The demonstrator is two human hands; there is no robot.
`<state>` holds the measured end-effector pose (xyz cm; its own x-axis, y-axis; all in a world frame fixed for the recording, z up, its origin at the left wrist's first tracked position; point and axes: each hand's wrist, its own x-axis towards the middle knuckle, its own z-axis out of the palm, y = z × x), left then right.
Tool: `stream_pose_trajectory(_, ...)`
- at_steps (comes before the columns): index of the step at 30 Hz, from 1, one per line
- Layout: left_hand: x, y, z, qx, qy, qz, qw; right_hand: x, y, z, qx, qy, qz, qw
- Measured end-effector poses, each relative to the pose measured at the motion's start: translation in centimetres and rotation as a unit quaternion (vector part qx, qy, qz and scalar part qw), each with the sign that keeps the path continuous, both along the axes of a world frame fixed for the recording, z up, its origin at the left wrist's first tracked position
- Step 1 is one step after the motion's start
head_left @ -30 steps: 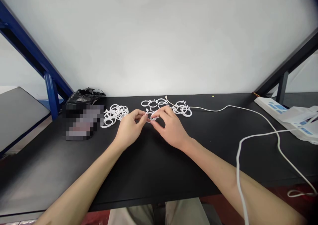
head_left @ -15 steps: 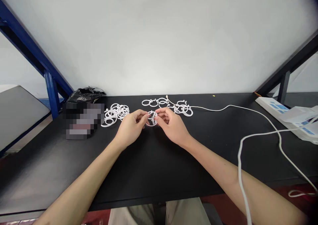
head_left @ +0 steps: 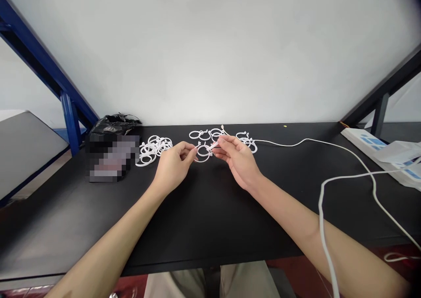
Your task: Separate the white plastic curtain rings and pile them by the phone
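My left hand (head_left: 177,160) pinches the left side of a white plastic ring (head_left: 203,161) between thumb and forefinger, a little above the black table. The ring looks like a shower curtain ring, with small knobs at its opening. My right hand (head_left: 237,160) is closed around a short white plastic piece (head_left: 213,147), which seems to be another such ring seen edge-on. It is close to the right side of the left hand's ring; whether they touch I cannot tell. Loose rings (head_left: 195,134) lie just behind my hands.
A heap of white rings (head_left: 154,149) lies to the left, beside a black plastic bag (head_left: 113,126) and a blurred-out package. More rings (head_left: 251,145) lie behind my right hand. A white cable (head_left: 305,139) crosses the black table (head_left: 204,228) to a white box (head_left: 368,140).
My right hand has moved right and slightly up, away from my left hand, carrying the white piece. The two hands were close together on the rings before. My left hand has barely moved.
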<state>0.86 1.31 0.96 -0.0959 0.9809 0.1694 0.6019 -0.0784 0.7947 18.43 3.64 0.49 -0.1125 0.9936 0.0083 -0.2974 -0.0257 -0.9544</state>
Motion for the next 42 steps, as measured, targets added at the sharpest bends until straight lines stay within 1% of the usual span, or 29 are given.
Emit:
stream_pose_trajectory(2, 0.1, 0.0, 0.0, 0.004, -0.005, -0.008, 1.0, 0.2, 0.2, 0.1, -0.041, 0.056, 0.011, 0.998)
stream_pose_trajectory(4, 0.1, -0.1, 0.0, 0.007, -0.007, -0.017, 1.0, 0.3, 0.3, 0.2, -0.071, 0.089, 0.021, 0.993)
stream_pose_trajectory(7, 0.0, -0.1, 0.0, 0.016, -0.002, -0.021, 1.0, 0.5, 0.4, 0.4, -0.102, 0.113, 0.035, 0.988)
stream_pose_trajectory(9, -0.1, -0.1, 0.0, 0.027, 0.007, -0.019, 0.999, 0.6, 0.4, 0.7, -0.115, 0.107, 0.046, 0.986)
stream_pose_trajectory(12, -0.2, 0.0, 0.0, 0.037, 0.018, -0.013, 0.999, 0.7, 0.3, 1.0, -0.11, 0.064, 0.044, 0.991)
stream_pose_trajectory(16, -0.3, -0.1, 0.1, 0.04, 0.018, -0.006, 0.999, 1.1, 0.8, 0.7, -0.076, -0.019, 0.004, 0.997)
stream_pose_trajectory(18, -0.3, -0.1, 0.1, 0.037, 0.018, -0.005, 0.999, 1.4, 1.1, 0.1, -0.048, -0.094, -0.015, 0.994)
stream_pose_trajectory(19, -0.3, -0.2, 0.1, 0.035, 0.018, -0.006, 0.999, 1.5, 1.3, -0.2, -0.026, -0.151, -0.021, 0.988)
stream_pose_trajectory(20, -0.3, -0.2, 0.1, 0.034, 0.017, -0.009, 0.999, 1.6, 1.4, -0.4, 0.007, -0.221, -0.029, 0.975)
stream_pose_trajectory(21, -0.2, -0.2, 0.1, 0.035, 0.015, -0.013, 0.999, 1.6, 1.5, -0.6, 0.05, -0.298, -0.045, 0.952)
stream_pose_trajectory(23, -0.2, -0.2, 0.1, 0.039, 0.012, -0.019, 0.999, 1.5, 1.3, -0.8, 0.16, -0.43, -0.1, 0.883)
stream_pose_trajectory(24, -0.1, -0.2, 0.0, 0.042, 0.011, -0.02, 0.999, 1.4, 1.1, -0.7, 0.212, -0.468, -0.123, 0.849)
stream_pose_trajectory(25, -0.1, -0.2, 0.0, 0.046, 0.01, -0.019, 0.999, 1.2, 0.8, -0.5, 0.251, -0.482, -0.131, 0.829)
stream_pose_trajectory(26, 0.0, -0.2, 0.0, 0.051, 0.01, -0.016, 0.999, 1.0, 0.5, -0.4, 0.273, -0.477, -0.119, 0.827)
stream_pose_trajectory(27, 0.0, -0.2, -0.1, 0.057, 0.01, -0.012, 0.998, 0.8, 0.1, -0.2, 0.277, -0.459, -0.09, 0.839)
stream_pose_trajectory(29, 0.1, -0.2, -0.1, 0.069, 0.01, -0.006, 0.998, 0.3, -0.6, 0.0, 0.256, -0.417, -0.024, 0.872)
stream_pose_trajectory(31, 0.3, -0.3, 0.0, 0.076, 0.007, -0.003, 0.997, -0.2, -1.2, 0.0, 0.237, -0.391, 0.002, 0.889)
stream_pose_trajectory(36, 0.6, -0.7, 0.2, 0.08, -0.008, 0.01, 0.997, -0.9, -1.9, -0.2, 0.228, -0.342, -0.009, 0.912)
stream_pose_trajectory(39, 1.0, -0.9, 0.2, 0.094, -0.006, 0.027, 0.995, -1.1, -2.1, -0.3, 0.196, -0.31, 0.004, 0.93)
stream_pose_trajectory(42, 1.3, -1.1, -0.1, 0.101, -0.006, 0.022, 0.995, -1.1, -2.3, -0.3, 0.187, -0.292, 0.011, 0.938)
